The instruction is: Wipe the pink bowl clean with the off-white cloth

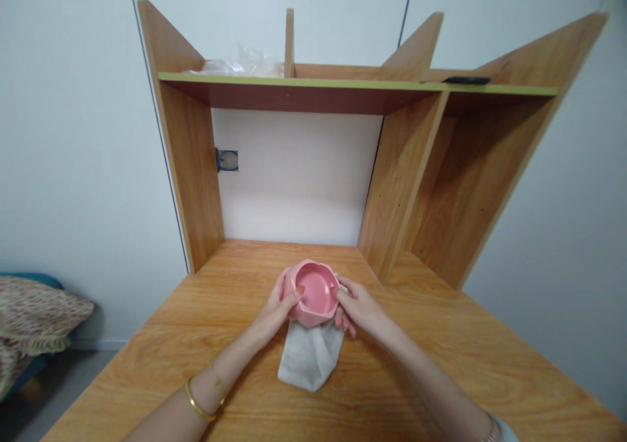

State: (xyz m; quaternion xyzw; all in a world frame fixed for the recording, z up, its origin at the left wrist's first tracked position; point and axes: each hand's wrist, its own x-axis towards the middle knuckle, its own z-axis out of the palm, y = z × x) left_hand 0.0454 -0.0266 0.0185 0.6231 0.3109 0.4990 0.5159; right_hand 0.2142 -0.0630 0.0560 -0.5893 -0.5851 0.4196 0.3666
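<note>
A pink, glossy bowl [317, 288] with faceted sides and a round hollow is held between both hands, tilted toward me. My left hand [280, 300] grips its left side, thumb over the rim. My right hand [356, 303] has its thumb on the right rim, its other fingers lower down beside a light grey cloth [312, 357]. The cloth hangs or lies below the bowl, and part of it shows between the right hand and the bowl. How firmly the right fingers hold the cloth is hidden.
The wooden desk [206, 324] carries a shelf unit [304, 84] at its back. On the upper shelf are a clear plastic bag [240, 62] and a dark flat object [467, 80]. An open socket box [228, 160] sits in the wall. Patterned fabric [39, 318] lies at far left.
</note>
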